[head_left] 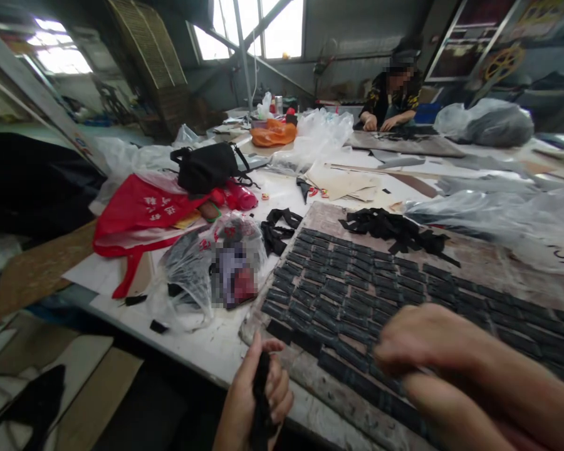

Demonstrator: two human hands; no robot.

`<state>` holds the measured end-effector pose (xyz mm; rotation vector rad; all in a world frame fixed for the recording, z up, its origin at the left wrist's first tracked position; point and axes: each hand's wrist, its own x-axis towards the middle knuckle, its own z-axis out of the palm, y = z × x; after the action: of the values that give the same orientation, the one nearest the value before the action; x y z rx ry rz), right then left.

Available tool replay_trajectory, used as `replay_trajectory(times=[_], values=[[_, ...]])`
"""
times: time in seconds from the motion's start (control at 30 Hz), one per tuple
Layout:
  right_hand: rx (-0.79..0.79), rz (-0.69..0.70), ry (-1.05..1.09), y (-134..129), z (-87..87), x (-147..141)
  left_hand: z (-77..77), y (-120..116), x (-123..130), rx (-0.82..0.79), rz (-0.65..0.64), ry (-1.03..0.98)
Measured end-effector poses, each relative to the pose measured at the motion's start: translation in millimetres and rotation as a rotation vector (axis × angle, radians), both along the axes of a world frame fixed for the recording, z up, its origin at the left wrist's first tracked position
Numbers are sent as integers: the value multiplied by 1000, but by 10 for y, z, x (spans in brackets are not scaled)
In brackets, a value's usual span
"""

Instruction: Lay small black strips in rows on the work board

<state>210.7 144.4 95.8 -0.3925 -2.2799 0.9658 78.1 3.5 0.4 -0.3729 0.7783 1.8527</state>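
Observation:
My left hand point(266, 388) is closed around a bundle of black strips point(262, 401) at the table's front edge. My right hand point(418, 351) hangs over the board, blurred, with its fingers curled down; whatever its fingertips hold is hidden. Rows of flat dark pieces point(343, 288) lie on the worn board point(322, 216), beneath and beyond my right hand. A tangled heap of black strips point(395, 228) rests at the board's back part.
Left of the board are a clear plastic bag point(183, 269), a phone-like object point(235, 275), a red bag point(145, 207) and a black bag point(209, 166). Across the table, a person point(395, 94) works with both hands. More plastic bags point(489, 122) lie at the right.

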Motion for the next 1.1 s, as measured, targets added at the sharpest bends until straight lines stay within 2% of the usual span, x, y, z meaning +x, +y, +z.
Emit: replay_trajectory(times=[0.07,0.27,0.4,0.5,0.6,0.7,0.87,1.1], values=[[-66,64,-35,-37,-59,-170,46,134,8,34,38,-46],[-282,182,-200,-67,-487,-438,35,351,14,20,19,0],[-402,126,-330,-102,-634,-567,1,382,85,-138,-52,170],[-467,110,-363,-130,-711,-667,-24,406,112,-170,-60,347],[-519,105,-342,-134,-773,-723,-76,420,91,-211,-107,398],[-541,92,-320,-113,-794,-751,-130,401,49,-213,-139,371],[-499,118,-330,-78,-797,-824,-168,314,-42,-88,-107,298],[-371,175,-363,-115,-842,-1037,-116,189,-210,-190,-13,280]])
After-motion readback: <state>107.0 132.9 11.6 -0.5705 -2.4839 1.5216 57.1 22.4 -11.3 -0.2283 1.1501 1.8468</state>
